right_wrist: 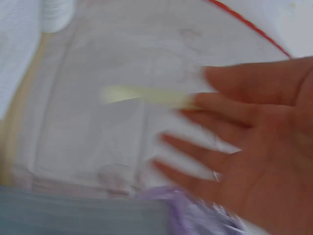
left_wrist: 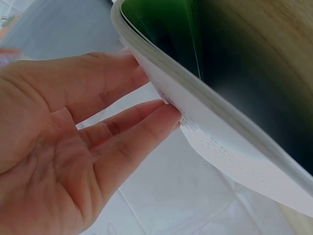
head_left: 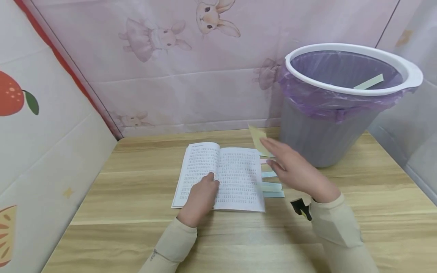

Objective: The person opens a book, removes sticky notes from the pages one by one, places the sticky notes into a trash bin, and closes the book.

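Observation:
An open book (head_left: 239, 178) lies on the table, its printed pages facing up. My left hand (head_left: 201, 193) rests on it near the centre fold; in the left wrist view the fairly straight fingers of that hand (left_wrist: 93, 122) touch the white page (left_wrist: 210, 142). Right of the book, my raised right hand (head_left: 293, 167) has its fingers extended and carries a pale yellow sticky strip (head_left: 258, 141) at the fingertips. Blurred in the right wrist view, the strip (right_wrist: 142, 95) meets the index fingertip, with the thumb apart. Several coloured sticky tabs (head_left: 272, 187) stick out from the book's right edge.
A grey bin (head_left: 310, 132) with a purple bag and white rim stands at the back right, a pale green strip (head_left: 370, 82) inside near its rim. A small black object (head_left: 301, 209) shows beside the right cuff. Patterned sheets (head_left: 205, 94) hang behind and beside the wooden table (head_left: 129, 182).

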Action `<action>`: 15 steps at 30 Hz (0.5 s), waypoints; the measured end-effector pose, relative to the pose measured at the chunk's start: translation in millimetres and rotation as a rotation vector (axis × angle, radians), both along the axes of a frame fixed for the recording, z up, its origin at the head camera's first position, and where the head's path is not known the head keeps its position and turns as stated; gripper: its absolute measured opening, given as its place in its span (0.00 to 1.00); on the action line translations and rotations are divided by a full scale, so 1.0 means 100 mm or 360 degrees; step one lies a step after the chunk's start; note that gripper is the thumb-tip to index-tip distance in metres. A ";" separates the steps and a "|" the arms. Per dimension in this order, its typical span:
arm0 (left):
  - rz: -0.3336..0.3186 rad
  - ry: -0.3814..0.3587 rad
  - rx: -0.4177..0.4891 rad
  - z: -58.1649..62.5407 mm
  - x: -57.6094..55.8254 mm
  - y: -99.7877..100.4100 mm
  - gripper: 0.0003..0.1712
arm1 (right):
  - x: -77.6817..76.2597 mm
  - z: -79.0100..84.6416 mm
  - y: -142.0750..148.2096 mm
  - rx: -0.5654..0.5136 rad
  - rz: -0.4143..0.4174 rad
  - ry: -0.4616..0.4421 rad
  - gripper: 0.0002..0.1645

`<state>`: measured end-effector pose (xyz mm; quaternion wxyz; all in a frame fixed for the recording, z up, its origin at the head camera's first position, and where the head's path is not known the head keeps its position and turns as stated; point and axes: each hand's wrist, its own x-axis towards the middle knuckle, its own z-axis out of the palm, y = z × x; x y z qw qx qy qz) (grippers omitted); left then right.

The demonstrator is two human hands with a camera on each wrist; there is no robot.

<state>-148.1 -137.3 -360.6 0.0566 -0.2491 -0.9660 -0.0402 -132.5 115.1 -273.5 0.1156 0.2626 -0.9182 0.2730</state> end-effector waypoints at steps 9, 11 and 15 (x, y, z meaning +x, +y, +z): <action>0.0010 0.0001 0.0013 -0.01 0.01 -0.01 0.06 | 0.09 0.38 0.13 -0.0694 -0.0458 0.1416 0.33; 0.0004 0.0003 0.0011 -0.01 0.01 0.00 0.06 | 0.04 0.44 0.26 -0.0595 -0.0629 0.1444 0.36; -0.0009 0.0033 0.0005 -0.02 0.01 0.00 0.05 | -0.08 0.52 0.57 -0.0261 -0.0833 0.1377 0.43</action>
